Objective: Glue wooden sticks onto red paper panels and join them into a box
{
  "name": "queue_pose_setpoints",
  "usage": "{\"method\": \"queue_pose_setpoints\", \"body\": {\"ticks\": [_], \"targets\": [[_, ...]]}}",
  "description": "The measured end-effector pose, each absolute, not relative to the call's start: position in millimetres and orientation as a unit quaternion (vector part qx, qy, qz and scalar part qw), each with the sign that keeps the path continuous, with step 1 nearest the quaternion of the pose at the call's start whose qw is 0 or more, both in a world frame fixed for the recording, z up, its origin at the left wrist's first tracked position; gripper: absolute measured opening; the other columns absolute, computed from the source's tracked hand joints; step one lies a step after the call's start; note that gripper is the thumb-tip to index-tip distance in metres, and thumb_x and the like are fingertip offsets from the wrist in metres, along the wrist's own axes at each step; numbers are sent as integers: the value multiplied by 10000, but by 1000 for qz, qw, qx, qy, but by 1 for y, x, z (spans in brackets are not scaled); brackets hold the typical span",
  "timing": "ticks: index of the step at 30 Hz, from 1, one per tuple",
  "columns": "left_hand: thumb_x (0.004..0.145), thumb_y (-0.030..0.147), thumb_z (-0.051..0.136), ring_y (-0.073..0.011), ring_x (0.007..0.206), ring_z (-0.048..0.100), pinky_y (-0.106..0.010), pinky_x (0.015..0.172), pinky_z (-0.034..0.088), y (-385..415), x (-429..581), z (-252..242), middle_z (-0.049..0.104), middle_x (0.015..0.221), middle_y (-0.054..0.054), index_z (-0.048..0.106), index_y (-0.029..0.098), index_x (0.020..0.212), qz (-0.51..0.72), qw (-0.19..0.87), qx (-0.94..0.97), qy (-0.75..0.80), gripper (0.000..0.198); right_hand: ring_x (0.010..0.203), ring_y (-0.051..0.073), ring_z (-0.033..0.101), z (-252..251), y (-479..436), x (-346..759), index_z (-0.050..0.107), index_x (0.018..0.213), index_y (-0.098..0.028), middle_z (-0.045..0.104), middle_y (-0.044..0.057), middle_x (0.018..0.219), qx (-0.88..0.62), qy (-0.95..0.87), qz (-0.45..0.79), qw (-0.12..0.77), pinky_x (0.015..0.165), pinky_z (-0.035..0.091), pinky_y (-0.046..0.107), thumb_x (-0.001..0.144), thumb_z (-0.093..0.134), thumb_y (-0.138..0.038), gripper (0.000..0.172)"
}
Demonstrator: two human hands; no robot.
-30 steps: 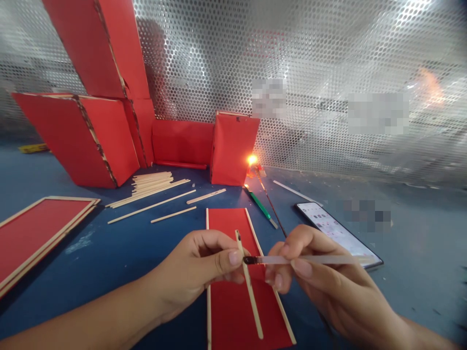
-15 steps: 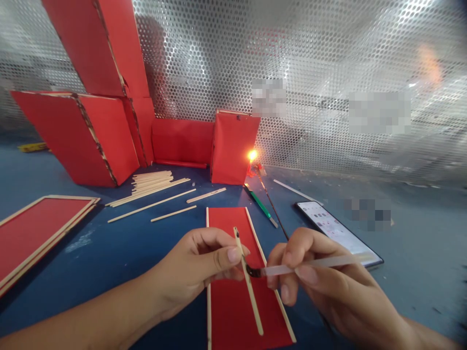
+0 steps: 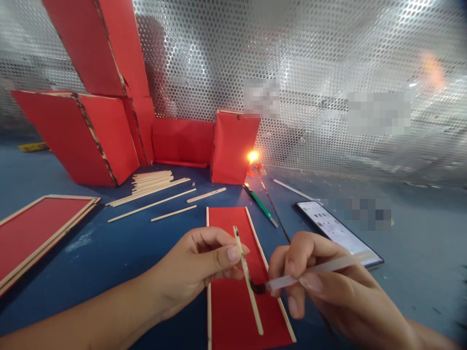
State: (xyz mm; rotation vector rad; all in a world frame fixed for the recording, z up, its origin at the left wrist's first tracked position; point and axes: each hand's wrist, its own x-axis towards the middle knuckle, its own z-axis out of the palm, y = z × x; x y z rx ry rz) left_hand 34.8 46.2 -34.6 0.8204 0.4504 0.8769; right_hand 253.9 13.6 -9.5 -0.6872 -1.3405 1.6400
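Note:
My left hand (image 3: 199, 270) pinches a thin wooden stick (image 3: 251, 301) and holds it slanted over a red paper panel (image 3: 233, 306) edged with sticks on the blue surface. My right hand (image 3: 328, 287) grips a translucent glue stick (image 3: 314, 272) with a blackened tip. That tip touches the wooden stick a little below my left thumb. Both hands are closed on what they hold.
A lit candle flame (image 3: 252, 156) burns beside an upright red box (image 3: 233, 148). A phone (image 3: 337, 232) lies to the right, a green pen (image 3: 260, 206) ahead. Loose sticks (image 3: 153, 187) lie at the left by tall red panels (image 3: 83, 136). Another framed red panel (image 3: 32, 233) lies far left. Perforated metal sheet (image 3: 328, 73) stands behind.
My right hand has lowered and tilted the glue stick, sliding its dark tip down along the wooden stick. My left hand has stayed nearly still.

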Motion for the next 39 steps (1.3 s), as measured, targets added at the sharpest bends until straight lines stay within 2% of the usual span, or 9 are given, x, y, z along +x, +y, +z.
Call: {"method": "queue_pose_setpoints", "body": {"ticks": [13,18,24,30,39], "targets": [[693,341,935,-59,628,641,-157,661,538,46,35,-35,722,675,46,778,216,698,415,801,376,212,200,591,130,651,-16,14,255,765,842,-269,706,-5,612,-266,-520,689,428,576,524,206,826,779,-307,44],[684,338,940,-59,622,628,-158,657,535,46,35,-36,711,666,47,771,207,686,416,802,370,216,213,568,116,653,-16,13,255,774,840,-265,780,28,781,-264,-510,703,420,543,515,200,810,792,-317,63],[688,346,936,-59,609,635,-158,653,516,44,34,-34,712,654,49,774,211,678,406,802,379,218,211,632,144,663,-10,12,252,740,833,-245,713,-4,608,-279,-530,670,438,645,503,238,848,764,-321,81],[703,352,928,-55,619,655,-150,658,510,46,35,-35,718,651,55,775,215,670,400,795,403,212,208,732,146,696,-9,13,249,732,860,-268,757,-2,673,-280,-537,650,459,732,510,251,881,753,-361,97],[710,341,924,-67,625,669,-162,665,524,43,34,-34,734,663,42,772,210,675,398,804,388,210,204,670,170,671,-7,12,251,720,823,-231,722,14,614,-301,-543,645,445,689,501,281,846,774,-380,160]]}}
